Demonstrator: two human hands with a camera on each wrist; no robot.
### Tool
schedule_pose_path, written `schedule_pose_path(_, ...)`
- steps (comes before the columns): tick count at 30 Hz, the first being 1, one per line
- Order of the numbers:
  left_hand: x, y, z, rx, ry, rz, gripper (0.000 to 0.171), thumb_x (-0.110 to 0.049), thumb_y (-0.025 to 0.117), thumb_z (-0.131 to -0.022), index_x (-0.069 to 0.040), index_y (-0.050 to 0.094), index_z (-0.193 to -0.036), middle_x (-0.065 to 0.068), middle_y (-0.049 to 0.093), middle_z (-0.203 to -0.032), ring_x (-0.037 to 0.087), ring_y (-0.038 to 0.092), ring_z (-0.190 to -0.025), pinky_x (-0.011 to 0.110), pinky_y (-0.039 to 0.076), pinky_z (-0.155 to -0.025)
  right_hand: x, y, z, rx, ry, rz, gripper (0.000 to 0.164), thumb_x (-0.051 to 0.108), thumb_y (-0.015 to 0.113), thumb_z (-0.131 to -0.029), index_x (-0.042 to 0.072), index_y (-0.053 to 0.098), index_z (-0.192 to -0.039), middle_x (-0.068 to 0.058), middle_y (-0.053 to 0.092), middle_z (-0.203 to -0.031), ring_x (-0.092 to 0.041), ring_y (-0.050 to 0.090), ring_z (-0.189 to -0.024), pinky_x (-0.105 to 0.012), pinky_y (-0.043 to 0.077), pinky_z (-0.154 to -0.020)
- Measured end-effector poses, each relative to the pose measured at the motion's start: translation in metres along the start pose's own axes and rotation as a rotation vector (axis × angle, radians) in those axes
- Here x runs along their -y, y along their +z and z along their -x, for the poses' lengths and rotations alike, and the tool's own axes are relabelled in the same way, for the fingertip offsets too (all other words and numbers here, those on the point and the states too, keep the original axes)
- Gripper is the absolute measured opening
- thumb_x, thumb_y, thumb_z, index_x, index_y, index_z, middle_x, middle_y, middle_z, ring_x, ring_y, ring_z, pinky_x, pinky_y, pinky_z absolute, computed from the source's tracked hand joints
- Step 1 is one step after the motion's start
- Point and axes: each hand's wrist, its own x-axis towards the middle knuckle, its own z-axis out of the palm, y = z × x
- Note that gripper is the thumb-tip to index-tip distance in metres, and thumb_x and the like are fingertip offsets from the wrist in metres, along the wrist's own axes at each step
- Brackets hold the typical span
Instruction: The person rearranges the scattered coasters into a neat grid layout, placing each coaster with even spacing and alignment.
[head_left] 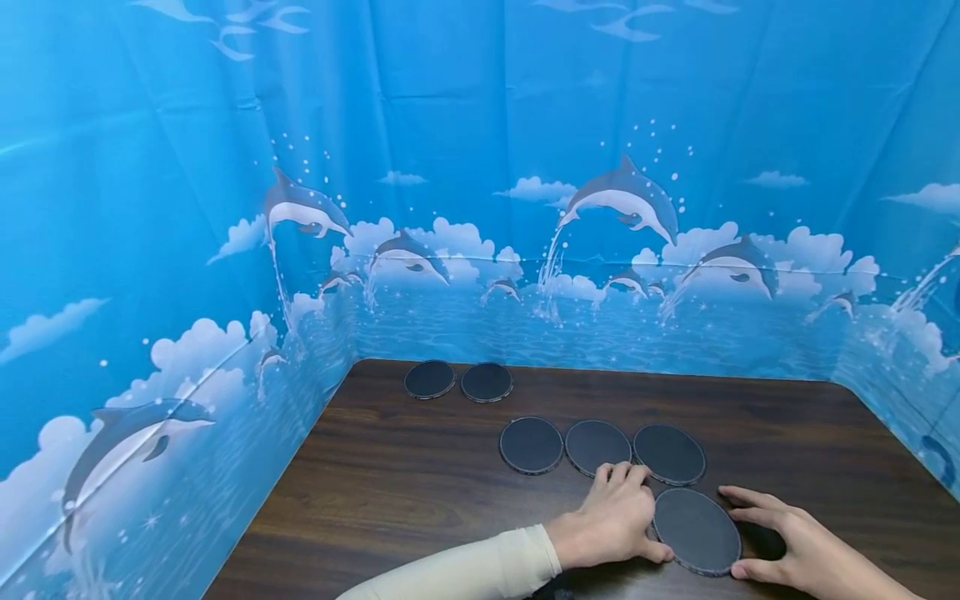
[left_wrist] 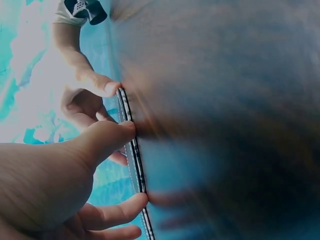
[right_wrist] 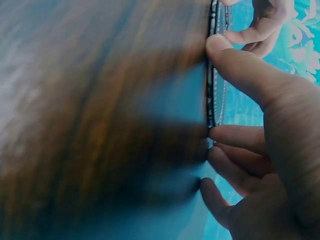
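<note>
A dark round coaster [head_left: 697, 532] with a pale stitched rim lies flat on the table, between both hands. My left hand [head_left: 613, 521] is at its left side, thumb touching the lower left rim, the other fingers reaching toward the coasters behind. On the opposite side is my right hand [head_left: 795, 542], its thumb at the lower right rim and its forefinger extended near the upper right edge. In the left wrist view, the left thumb and a finger meet the thin edge of a coaster [left_wrist: 136, 155]. The right thumb [right_wrist: 218, 44] touches a coaster edge in the right wrist view.
Three similar coasters, left [head_left: 531, 446], middle [head_left: 597, 446] and right [head_left: 670, 454], form a row behind the hands. Two smaller coasters [head_left: 429, 379] lie at the back left. A blue dolphin-print curtain [head_left: 465, 167] surrounds the brown wooden table [head_left: 375, 492].
</note>
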Motion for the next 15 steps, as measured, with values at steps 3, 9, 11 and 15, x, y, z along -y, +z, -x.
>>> schedule_pose_path(3,0.001,0.002,0.004,0.008,-0.02,0.002,0.046,-0.074,0.066,-0.083,-0.029,0.066,-0.078,-0.007,0.042,-0.146,0.015,0.04,-0.131,0.039,0.034,-0.106,0.004,-0.001,-0.002,0.047,0.032,-0.021,0.056,0.042,0.084,-0.083,0.003,0.072,-0.122,-0.028,0.051,-0.139,-0.051,0.052,-0.118,-0.053,0.054,-0.077)
schedule_pose_path(9,0.005,0.0,0.012,-0.021,-0.016,-0.043,0.051,-0.076,0.066,-0.082,-0.025,0.065,-0.087,-0.004,0.046,-0.141,0.015,0.044,-0.127,0.037,0.037,-0.102,0.011,-0.009,-0.009,0.063,0.074,-0.021,0.072,0.05,0.082,-0.083,-0.003,0.066,-0.129,-0.026,0.052,-0.14,-0.054,0.053,-0.115,-0.045,0.056,-0.078)
schedule_pose_path(11,0.009,-0.001,0.015,-0.027,-0.011,-0.042,0.054,-0.076,0.066,-0.082,-0.023,0.066,-0.094,-0.003,0.047,-0.139,0.016,0.045,-0.126,0.037,0.038,-0.102,0.011,-0.013,-0.009,0.045,0.077,-0.029,0.074,0.047,0.083,-0.084,-0.004,0.062,-0.133,-0.025,0.054,-0.138,-0.052,0.056,-0.113,-0.045,0.056,-0.077)
schedule_pose_path(15,0.021,-0.006,0.021,-0.044,-0.03,0.017,0.05,-0.072,0.067,-0.085,-0.023,0.062,-0.096,-0.002,0.046,-0.14,0.017,0.045,-0.128,0.044,0.038,-0.102,0.009,-0.021,-0.006,0.0,0.096,-0.041,0.074,0.038,0.082,-0.087,-0.004,0.054,-0.142,-0.022,0.059,-0.133,-0.046,0.06,-0.11,-0.045,0.057,-0.074)
